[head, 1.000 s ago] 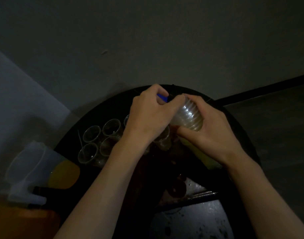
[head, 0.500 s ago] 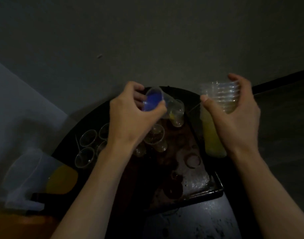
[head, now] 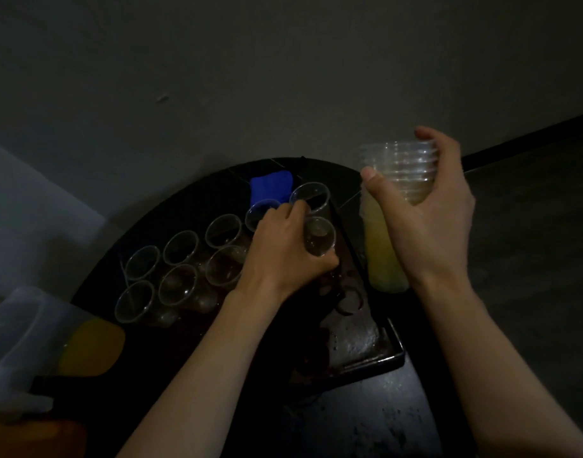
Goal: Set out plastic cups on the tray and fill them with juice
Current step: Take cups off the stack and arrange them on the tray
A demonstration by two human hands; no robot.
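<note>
Head view, nine cups (head: pixel 180 247), left hand (head: pixel 283 252) grips one (head: pixel 320 238), right hand (head: pixel 429 219) grips stack (head: pixel 402 166)

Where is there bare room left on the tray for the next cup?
The near right end of the tray is bare, between the left hand and the near rim, alongside the yellow juice container. The far left is crowded with two rows of empty cups. The left hand grips a cup; the right hand holds the stack.
</note>
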